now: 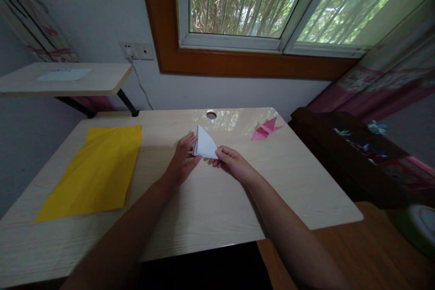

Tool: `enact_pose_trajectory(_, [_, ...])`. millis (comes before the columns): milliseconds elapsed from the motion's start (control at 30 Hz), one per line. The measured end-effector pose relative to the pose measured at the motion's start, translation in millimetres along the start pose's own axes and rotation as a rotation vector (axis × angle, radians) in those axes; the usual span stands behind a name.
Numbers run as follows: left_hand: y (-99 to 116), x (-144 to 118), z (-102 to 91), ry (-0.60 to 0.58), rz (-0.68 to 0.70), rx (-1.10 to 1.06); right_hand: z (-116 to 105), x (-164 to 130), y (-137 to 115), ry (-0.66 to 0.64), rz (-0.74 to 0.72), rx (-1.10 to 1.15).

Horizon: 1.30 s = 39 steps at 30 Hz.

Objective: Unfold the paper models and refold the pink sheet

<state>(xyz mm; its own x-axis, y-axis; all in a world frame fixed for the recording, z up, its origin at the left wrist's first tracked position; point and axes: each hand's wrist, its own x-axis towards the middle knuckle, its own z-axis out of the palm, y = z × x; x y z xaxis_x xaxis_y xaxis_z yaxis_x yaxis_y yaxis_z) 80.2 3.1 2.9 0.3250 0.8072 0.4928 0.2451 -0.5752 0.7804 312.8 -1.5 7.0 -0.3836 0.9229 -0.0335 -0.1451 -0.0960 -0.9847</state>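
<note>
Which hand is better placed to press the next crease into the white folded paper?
Probably the right hand: it pinches the white folded paper's near corner, while the left hand steadies its left edge.

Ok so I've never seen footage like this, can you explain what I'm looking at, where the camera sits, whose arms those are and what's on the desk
There is one picture, taken by a camera worn on a person's head, looking forward and down. The two bare arms are that person's own. The left hand and right hand together pinch a folded white paper, triangular in shape, just above a pale wooden desk. On the desk lie a yellow paper sheet to the left and a small pink folded paper figure to the right. A window is behind.
</note>
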Motion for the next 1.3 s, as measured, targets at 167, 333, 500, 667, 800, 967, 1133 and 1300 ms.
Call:
enact_pose_trajectory(167, [-1.6, 0.0, 0.5, 0.016, -0.019, -0.080, -1.9, -1.8, -0.4, -0.007, 0.013, -0.084])
enact_pose_trajectory(333, [0.0, 0.5, 0.2, 0.019, -0.022, -0.098, -3.8, -2.3, -0.9, -0.016, 0.001, -0.130])
enact_pose_trajectory(500, [-4.8, -1.1, 3.1, 0.051, -0.094, -0.249, -1.5, -3.4, -2.3, -0.078, -0.051, -0.233])
enact_pose_trajectory(667, [-10.9, -3.6, 5.7, 0.019, -0.125, -0.328, 3.5, -3.5, -9.9, -0.130, -0.173, -0.432])
enact_pose_trajectory(800, [-14.2, -3.7, 5.0, 0.011, -0.078, -0.268, 4.9, -1.8, -14.2, -0.170, -0.301, -0.598])
enact_pose_trajectory(967, [-15.2, -1.6, 2.9, -0.019, 0.009, -0.104, 5.8, -0.6, -9.5, -0.192, -0.343, -0.642])
enact_pose_trajectory(1133, [-8.2, 0.9, 2.9, -0.020, 0.129, 0.082, 13.8, -3.4, -6.4, -0.150, -0.221, -0.586])
enact_pose_trajectory(1300, [0.6, 3.0, 3.6, 0.029, 0.151, 0.188, 23.4, -4.9, -3.4, -0.114, -0.108, -0.540])
